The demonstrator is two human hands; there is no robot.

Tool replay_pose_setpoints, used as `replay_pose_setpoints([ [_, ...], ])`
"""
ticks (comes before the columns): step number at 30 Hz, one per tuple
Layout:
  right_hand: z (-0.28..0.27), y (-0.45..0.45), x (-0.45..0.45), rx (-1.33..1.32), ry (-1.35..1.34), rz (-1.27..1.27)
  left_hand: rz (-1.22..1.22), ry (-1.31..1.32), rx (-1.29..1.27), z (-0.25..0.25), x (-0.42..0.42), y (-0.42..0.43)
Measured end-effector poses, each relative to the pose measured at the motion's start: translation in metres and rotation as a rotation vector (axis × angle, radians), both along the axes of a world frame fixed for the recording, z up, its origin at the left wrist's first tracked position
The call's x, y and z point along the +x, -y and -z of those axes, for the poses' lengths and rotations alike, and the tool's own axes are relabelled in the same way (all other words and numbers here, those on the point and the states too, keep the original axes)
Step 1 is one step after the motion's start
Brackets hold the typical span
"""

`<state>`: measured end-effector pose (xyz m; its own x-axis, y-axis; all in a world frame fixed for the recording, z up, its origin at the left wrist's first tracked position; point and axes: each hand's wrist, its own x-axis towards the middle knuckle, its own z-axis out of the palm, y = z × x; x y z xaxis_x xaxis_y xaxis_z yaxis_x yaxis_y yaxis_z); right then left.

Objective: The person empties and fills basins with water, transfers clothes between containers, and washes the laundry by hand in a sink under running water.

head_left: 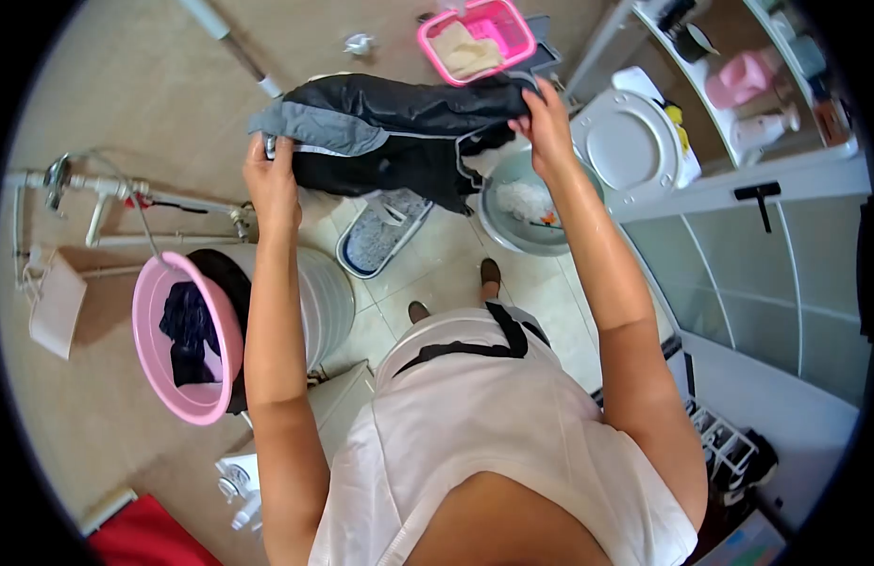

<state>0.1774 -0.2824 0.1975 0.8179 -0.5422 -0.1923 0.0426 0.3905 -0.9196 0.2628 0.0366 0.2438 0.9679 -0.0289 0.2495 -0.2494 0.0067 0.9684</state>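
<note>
A black jacket (399, 108) with grey panels and white piping is stretched out in front of me between both hands. My left hand (274, 189) is closed on its grey left end, the thumb on top. The fingers of my right hand (547, 130) pinch the dark right end. Below the jacket, a grey-blue basin (494, 222) on the floor holds something white and foamy-looking with a small orange piece. An oblong blue-edged tub (345, 253) with grey contents stands beside it, partly covered by the hanging jacket.
To the left, a pink basin (146, 351) with dark clothes tops a pale ribbed drum (328, 307). Pipes with a tap (57, 179) run along the wall. Ahead are a pink basket (527, 42) and a pole (234, 52). A toilet (630, 146), shelves and a glass-panelled door (739, 274) line the right.
</note>
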Motion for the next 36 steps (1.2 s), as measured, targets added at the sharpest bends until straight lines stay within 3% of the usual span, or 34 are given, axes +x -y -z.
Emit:
replay_pose_setpoints([
  [5, 0.066, -0.024, 0.016, -0.027, -0.289, -0.243, -0.08, 0.226, 0.124, -0.049, 0.017, -0.022],
  [7, 0.077, -0.045, 0.014, 0.129, -0.283, -0.407, -0.153, 0.295, 0.16, -0.073, 0.021, -0.019],
  [8, 0.084, -0.058, 0.012, 0.251, -0.25, -0.472, -0.152, 0.321, 0.044, -0.083, 0.02, -0.01],
  [11, 0.118, -0.085, 0.001, 0.331, -0.278, -0.582, -0.162, 0.341, -0.007, -0.098, 0.025, -0.005],
  [14, 0.158, -0.125, -0.004, -0.373, -0.328, -0.576, -0.187, 0.39, 0.139, -0.109, 0.016, -0.005],
  [15, 0.201, -0.134, 0.003, -0.634, -0.281, -0.6, -0.178, 0.422, 0.153, -0.111, 0.01, -0.007],
  [18, 0.226, -0.197, 0.007, -0.901, -0.052, -0.61, -0.13, 0.43, 0.141, -0.116, -0.004, -0.013],
  [22, 0.208, -0.276, 0.03, -0.751, -0.279, -0.704, -0.118, 0.458, 0.076, -0.13, -0.024, -0.034],
  [24, 0.205, -0.303, 0.043, -0.524, -0.121, -0.755, -0.219, 0.601, 0.159, -0.132, -0.034, -0.049],
  [27, 0.146, -0.324, 0.052, -0.125, -0.335, -0.645, -0.302, 0.56, 0.143, -0.142, -0.053, -0.077],
  [29, 0.136, -0.327, 0.054, 0.06, -0.415, -0.519, -0.366, 0.488, 0.075, -0.137, -0.058, -0.106],
  [30, 0.149, -0.326, 0.063, -0.02, -0.493, -0.453, -0.39, 0.45, 0.027, -0.137, -0.06, -0.127],
  [32, 0.106, -0.317, 0.059, 0.022, -0.493, -0.409, -0.47, 0.402, -0.036, -0.126, -0.061, -0.174],
  [34, 0.123, -0.289, 0.085, 0.07, -0.471, -0.411, -0.585, 0.316, -0.052, -0.099, -0.054, -0.222],
  [36, 0.095, -0.282, 0.097, 0.028, -0.281, -0.298, -0.684, 0.196, -0.08, -0.077, -0.056, -0.256],
])
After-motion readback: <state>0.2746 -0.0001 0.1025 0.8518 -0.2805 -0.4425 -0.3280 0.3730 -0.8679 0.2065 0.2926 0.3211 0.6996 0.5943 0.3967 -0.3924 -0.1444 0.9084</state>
